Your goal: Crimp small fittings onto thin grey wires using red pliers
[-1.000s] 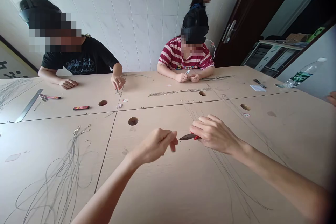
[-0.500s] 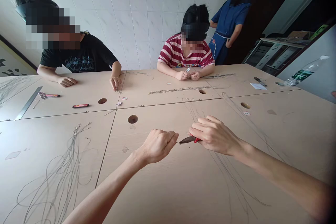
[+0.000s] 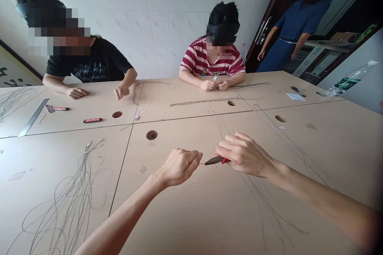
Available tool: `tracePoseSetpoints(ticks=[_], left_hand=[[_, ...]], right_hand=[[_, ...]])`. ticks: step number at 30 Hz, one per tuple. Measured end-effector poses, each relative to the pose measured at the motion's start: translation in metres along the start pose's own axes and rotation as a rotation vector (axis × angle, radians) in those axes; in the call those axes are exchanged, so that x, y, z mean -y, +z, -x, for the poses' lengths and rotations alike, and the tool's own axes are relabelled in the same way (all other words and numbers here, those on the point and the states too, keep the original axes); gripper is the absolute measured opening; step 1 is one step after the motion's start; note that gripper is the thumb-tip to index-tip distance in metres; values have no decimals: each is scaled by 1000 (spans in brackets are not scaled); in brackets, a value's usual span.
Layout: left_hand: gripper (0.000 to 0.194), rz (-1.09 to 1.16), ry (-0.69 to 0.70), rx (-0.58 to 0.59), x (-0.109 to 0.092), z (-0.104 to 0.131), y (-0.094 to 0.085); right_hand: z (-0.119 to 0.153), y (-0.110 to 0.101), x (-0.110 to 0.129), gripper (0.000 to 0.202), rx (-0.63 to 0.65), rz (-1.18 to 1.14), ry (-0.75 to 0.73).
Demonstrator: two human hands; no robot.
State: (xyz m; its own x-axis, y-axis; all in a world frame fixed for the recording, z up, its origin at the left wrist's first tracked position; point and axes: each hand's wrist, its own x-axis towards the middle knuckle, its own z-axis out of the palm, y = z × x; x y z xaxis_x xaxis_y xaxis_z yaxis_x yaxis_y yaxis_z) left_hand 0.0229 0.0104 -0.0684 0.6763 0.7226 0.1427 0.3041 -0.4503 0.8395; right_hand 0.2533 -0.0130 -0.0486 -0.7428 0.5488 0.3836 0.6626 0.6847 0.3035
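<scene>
My left grip (image 3: 181, 167) pinched a thin wire (image 3: 202, 163), its end near the tip of the red-handled pliers (image 3: 214, 161) clenched in my right grip (image 3: 243, 154), over the tabletop (image 3: 179, 223).

dark-nosed, red-handled pliers (image 3: 213, 160) in matt metal and plastic-looking red, thin grey strands (image 3: 84, 167), smooth and wire-like with shiny metallic ends (image 3: 87, 146), pale beige desk (image 3: 179, 223) in smooth matt wood-look board, long silver ruler (image 3: 33, 117) of sleek metal, clear green-labelled bottle (image 3: 344, 83) of glossy plastic
</scene>
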Motion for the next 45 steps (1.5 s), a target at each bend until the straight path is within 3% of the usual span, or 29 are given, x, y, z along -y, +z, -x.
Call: tracePoseSetpoints(ticks=[16, 21, 26, 31, 35, 39, 45], left_hand=[[34, 10, -12, 22, 6, -1, 3], [32, 206, -196, 61, 1, -5, -6], [38, 456, -153, 93, 1, -1, -16], [20, 422, -170, 16, 0, 2, -9], [20, 382, -164, -9, 0, 2, 0], [24, 461, -157, -64, 0, 1, 4], [26, 692, -240, -178, -5, 2, 9]], right_hand=[[5, 4, 0, 23, 9, -18, 16], [6, 12, -5, 19, 61, -167, 137], [7, 14, -7, 19, 143, -275, 214], [8, 11, -6, 18, 175, -314, 237], [8, 11, -6, 17, 190, -374, 269], [7, 9, -1, 10, 122, -589, 347], [2, 2, 29, 20, -182, -1079, 818]])
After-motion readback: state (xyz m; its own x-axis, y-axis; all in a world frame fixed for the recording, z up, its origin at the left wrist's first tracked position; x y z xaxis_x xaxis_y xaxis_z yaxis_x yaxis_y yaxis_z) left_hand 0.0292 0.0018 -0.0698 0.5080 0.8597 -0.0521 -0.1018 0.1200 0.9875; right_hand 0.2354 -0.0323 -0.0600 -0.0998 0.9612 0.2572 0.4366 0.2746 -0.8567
